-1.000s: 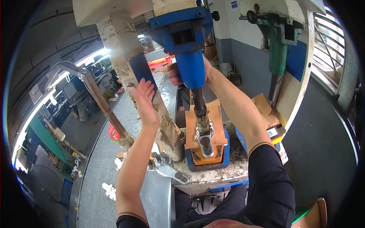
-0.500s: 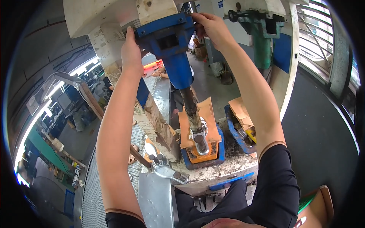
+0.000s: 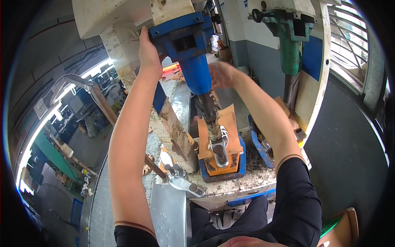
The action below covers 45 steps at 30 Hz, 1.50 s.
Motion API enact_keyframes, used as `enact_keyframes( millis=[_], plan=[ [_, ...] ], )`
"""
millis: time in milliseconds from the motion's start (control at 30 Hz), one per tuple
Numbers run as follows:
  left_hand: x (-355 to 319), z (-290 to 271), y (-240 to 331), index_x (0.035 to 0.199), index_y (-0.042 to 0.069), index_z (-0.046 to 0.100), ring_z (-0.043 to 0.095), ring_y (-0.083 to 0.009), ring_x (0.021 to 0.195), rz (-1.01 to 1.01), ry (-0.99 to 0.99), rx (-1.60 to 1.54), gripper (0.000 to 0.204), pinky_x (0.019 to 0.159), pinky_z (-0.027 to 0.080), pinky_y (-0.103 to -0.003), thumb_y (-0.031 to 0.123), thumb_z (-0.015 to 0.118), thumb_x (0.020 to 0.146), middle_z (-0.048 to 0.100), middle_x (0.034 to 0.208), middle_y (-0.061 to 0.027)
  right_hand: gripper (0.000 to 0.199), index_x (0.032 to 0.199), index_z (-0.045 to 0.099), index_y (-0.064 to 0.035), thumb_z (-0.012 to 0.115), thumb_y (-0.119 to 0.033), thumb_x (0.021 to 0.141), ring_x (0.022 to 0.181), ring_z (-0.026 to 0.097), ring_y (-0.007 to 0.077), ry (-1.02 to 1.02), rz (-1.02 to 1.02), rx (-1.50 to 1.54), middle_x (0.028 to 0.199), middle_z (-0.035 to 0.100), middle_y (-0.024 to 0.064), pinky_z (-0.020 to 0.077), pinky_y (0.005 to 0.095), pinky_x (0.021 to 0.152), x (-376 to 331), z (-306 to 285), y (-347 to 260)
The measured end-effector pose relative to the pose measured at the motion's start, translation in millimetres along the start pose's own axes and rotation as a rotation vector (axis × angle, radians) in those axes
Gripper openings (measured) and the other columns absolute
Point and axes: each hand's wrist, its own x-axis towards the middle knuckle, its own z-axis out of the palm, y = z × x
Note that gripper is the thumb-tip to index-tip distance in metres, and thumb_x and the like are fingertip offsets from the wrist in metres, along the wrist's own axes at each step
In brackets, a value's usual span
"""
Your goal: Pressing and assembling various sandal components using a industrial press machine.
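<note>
Large blue-painted steel press head [image 3: 187, 41] on a cream machine frame, its dark ram [image 3: 210, 115] descending to a silvery metal casting [image 3: 220, 146] seated in an orange die block [image 3: 218, 162] on the grimy bench [image 3: 251, 177]. Left hand [image 3: 148, 51] clamped on the head's upper left edge. Right hand [image 3: 220, 74] beside the blue column, fingers loosely apart, holding nothing.

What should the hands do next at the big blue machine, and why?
Probably bring the right hand fully away from the blue ram: a metal part sits on the orange die right under it, and the left hand grips the machine head.
</note>
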Motion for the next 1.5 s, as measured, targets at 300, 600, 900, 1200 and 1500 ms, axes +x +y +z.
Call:
enact_keyframes(
  millis=[300,600,900,1200,1500],
  plan=[
    [11.9,-7.8,-5.3,0.136,0.018,0.062,0.066,-0.0152,0.108,0.059,0.029,0.148,0.053,0.086,0.05,-0.037,0.058,0.037,0.11,0.07,0.127,0.0001,0.043,0.119,0.066,0.0105,0.055,-0.03,0.109,0.093,0.079,0.038,-0.366,0.005,0.107,0.109,0.075,0.0286,0.0652,0.0551,0.09,28.9,63.5,0.8],
    [4.4,-2.2,8.6,0.141,0.014,0.06,0.066,-0.0188,0.117,-0.007,0.03,0.271,0.059,0.097,0.053,-0.04,0.057,0.035,0.11,0.068,0.132,-0.0033,0.055,0.125,0.066,0.0129,0.056,-0.038,0.109,0.089,0.078,0.0393,-0.737,0.226,0.373,0.103,0.074,0.0323,0.0654,0.0502,0.088,26.3,43.3,-22.5],
    [1.8,-24.0,-47.9,0.145,0.004,0.058,0.065,-0.0222,0.125,0.082,-0.13,-0.12,0.065,0.112,0.049,-0.044,0.057,0.044,0.109,0.067,0.139,-0.0101,0.067,0.132,0.062,0.0125,0.049,-0.049,0.109,0.105,0.074,0.0439,-0.424,0.094,0.176,0.12,0.072,0.0317,0.0617,0.058,0.093,43.9,47.6,5.4],
    [-48.9,-0.8,-88.1,0.121,0.0,0.073,0.07,-0.0189,0.096,-0.047,-0.651,0.197,0.055,0.086,0.056,-0.034,0.043,0.088,0.089,0.075,0.11,-0.0076,0.058,0.125,0.064,0.0038,0.039,-0.047,0.111,0.094,0.073,0.0372,-0.232,-0.092,0.344,0.109,0.073,0.0213,0.0603,0.0527,0.082,-11.1,33.2,33.9],
    [-49.1,18.4,-70.0,0.117,0.001,0.076,0.073,-0.0183,0.096,0.005,-0.222,0.133,0.059,0.088,0.059,-0.036,0.036,0.097,0.075,0.078,0.11,-0.0092,0.055,0.132,0.064,-0.0039,0.033,-0.044,0.112,0.108,0.074,0.0318,0.235,-0.237,0.152,0.119,0.073,0.0183,0.061,0.0524,0.093,-49.6,91.3,-0.5]
  ],
)
